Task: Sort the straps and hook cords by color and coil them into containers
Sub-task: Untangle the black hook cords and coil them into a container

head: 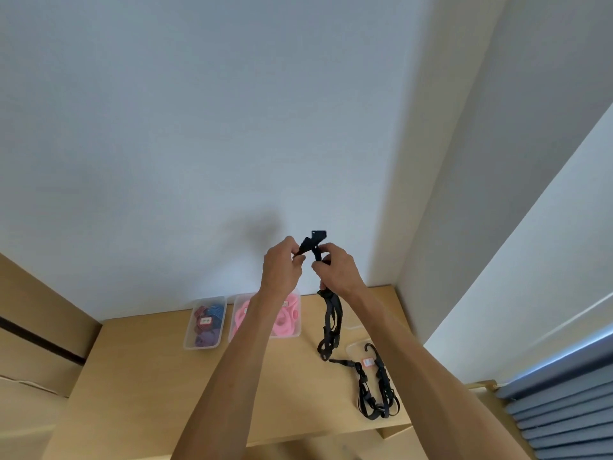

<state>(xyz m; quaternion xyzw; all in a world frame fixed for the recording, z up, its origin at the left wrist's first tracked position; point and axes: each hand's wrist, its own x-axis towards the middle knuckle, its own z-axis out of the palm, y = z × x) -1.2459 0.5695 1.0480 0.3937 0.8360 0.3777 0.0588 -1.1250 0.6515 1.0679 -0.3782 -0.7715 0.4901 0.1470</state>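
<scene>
I hold a black strap [328,318] up in front of the wall. My left hand [282,267] pinches its upper end, and my right hand [336,267] grips it just beside, with a black buckle sticking up between them. The strap's long tail hangs down to the wooden table [159,376]. On the table to the right, a clear container [356,350] with an orange label holds more black straps and a hook cord [376,390] that spill toward the front edge. At the back, a clear container of pink cords [285,318] stands partly hidden by my left arm.
A clear container [205,323] with red, blue and purple straps stands left of the pink one. A white wall rises behind the table and a corner column at the right. Blue slats [564,413] are at the lower right. Cardboard boxes [36,327] lie at the left.
</scene>
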